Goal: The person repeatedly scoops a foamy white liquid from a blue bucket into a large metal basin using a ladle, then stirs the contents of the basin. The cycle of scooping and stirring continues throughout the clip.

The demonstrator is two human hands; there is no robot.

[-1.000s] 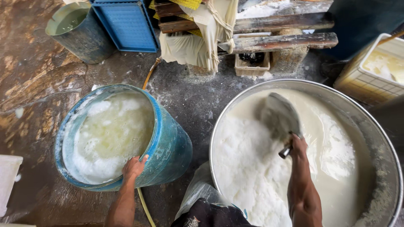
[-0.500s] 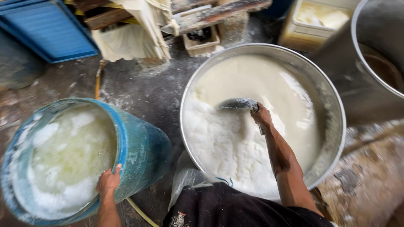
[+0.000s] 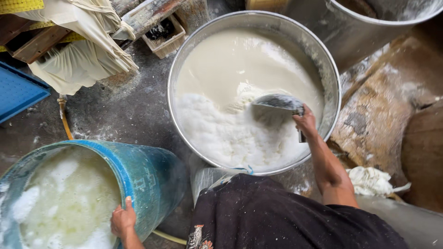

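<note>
My right hand (image 3: 306, 123) grips the handle of a dark metal scoop (image 3: 278, 102) whose bowl lies on the surface of the white foamy liquid in a large round steel vat (image 3: 177, 64). Foam covers the near half of the vat, smooth cream liquid the far half. My left hand (image 3: 122, 220) clamps the near rim of a blue plastic barrel (image 3: 147, 177) at the lower left. The barrel is tilted and holds pale greenish liquid with patches of white froth.
A second big steel vat (image 3: 355, 27) stands at the top right. Cream cloth (image 3: 78, 60) hangs over wooden planks at the top left, beside a blue crate (image 3: 18, 92). A yellow hose (image 3: 64, 122) runs along the wet grey floor. A white rag (image 3: 371, 180) lies at the right.
The view has swung to the right, so barrel and vat sit further left and lower. My right hand has drawn the scoop across the foam toward the vat's right side. My left hand stays on the barrel rim.
</note>
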